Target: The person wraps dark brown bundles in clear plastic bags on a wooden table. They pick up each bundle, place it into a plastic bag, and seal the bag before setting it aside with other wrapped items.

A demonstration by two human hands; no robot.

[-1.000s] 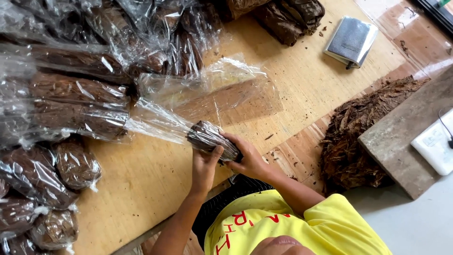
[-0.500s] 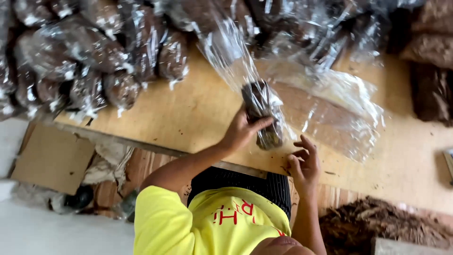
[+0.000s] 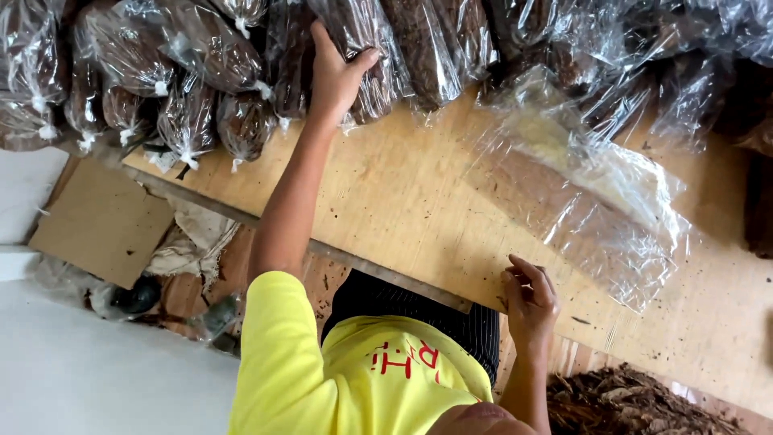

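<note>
1. Two hands are at work over a pale plywood worktop [image 3: 386, 209]. Nearest, the right hand [image 3: 530, 296] rests at the worktop's near edge, fingers curled loosely together, clamped on nothing.
2. Just beyond it lies a sheaf of empty clear plastic bags [image 3: 596, 201], crinkled, glossy and limp; I judge them feather-light and slippery, apt to slide on the smooth board.
3. Below the edge at right sits a heap of loose brown shredded leaf [image 3: 628, 403], dry and flaky.
4. Farther off, the left hand [image 3: 336, 74] reaches to the back row and lies flat on a clear plastic bag packed with dark brown leaf [image 3: 366, 48], fingers spread apart over its top, pressing rather than gripping.
5. That bag lies among many like it along the worktop's far side, touching its neighbours. It looks soft, lightly springy and light for its bulk; the film is slick, so a hold around the body, or at a knotted neck, seems surest.
6. Smaller rounded tied bags [image 3: 185, 121] crowd the far left corner.
</note>
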